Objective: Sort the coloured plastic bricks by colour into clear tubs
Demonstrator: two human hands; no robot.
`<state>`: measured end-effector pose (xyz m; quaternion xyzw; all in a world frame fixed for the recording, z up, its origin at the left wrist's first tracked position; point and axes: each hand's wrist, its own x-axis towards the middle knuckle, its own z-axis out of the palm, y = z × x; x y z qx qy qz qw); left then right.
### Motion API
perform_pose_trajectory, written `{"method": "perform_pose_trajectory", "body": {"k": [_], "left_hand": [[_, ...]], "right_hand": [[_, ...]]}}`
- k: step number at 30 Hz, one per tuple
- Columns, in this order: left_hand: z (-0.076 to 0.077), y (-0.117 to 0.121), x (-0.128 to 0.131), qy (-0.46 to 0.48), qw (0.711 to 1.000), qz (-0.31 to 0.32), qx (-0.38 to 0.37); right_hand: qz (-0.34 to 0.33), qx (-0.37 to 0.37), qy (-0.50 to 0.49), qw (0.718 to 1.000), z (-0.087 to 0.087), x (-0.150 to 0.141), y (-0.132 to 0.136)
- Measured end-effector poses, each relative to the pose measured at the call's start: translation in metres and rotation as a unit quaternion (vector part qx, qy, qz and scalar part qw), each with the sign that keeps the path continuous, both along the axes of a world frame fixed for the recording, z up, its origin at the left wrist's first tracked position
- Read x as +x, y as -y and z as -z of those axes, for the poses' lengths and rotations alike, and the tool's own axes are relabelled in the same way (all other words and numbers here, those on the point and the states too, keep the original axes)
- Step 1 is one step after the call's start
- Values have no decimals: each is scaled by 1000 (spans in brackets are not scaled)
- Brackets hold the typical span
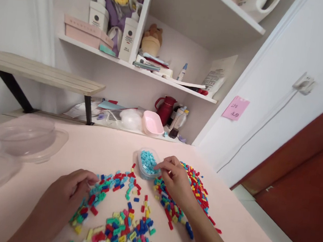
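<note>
My right hand (175, 175) reaches over the right rim of a small clear plastic tub (148, 176). Its thumb and fingertips are pinched together just above the light-blue toy bricks (147, 160) that fill the tub; whatever sits between them is too small to make out. At the left, my left hand (71, 188) is curled, with thumb and forefinger close together beside a loose band of mixed bricks (115, 181). Its fingertips are partly hidden, so what they hold does not show. A large heap of mixed bricks (197, 187) spreads behind and under my right forearm.
More mixed bricks (122, 229) lie scattered near the front of the pink tabletop (96, 141). Clear plastic containers (25, 138) stand at the left, near a wooden riser (46, 73). Behind are a pink tub (153, 123), a red jug (166, 108) and bottles (181, 119), beneath a shelf (171, 81).
</note>
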<state>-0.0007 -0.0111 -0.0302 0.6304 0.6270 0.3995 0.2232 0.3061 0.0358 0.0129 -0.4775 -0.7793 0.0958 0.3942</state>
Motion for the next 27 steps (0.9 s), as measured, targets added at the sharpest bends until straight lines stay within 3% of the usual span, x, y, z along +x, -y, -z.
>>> {"method": "perform_pose_trajectory", "body": {"k": [6, 17, 23, 27], "left_hand": [[-1, 1, 0, 3, 1000, 10, 6], [6, -2, -1, 8, 1000, 14, 18], [-5, 1, 0, -52, 998, -6, 46], [-12, 2, 0, -76, 991, -31, 107]], "right_hand": [[4, -27, 97, 995, 11, 1, -2], [10, 17, 140, 990, 19, 7, -9], [7, 45, 93, 995, 18, 5, -9], [49, 67, 116, 990, 16, 8, -11]]}}
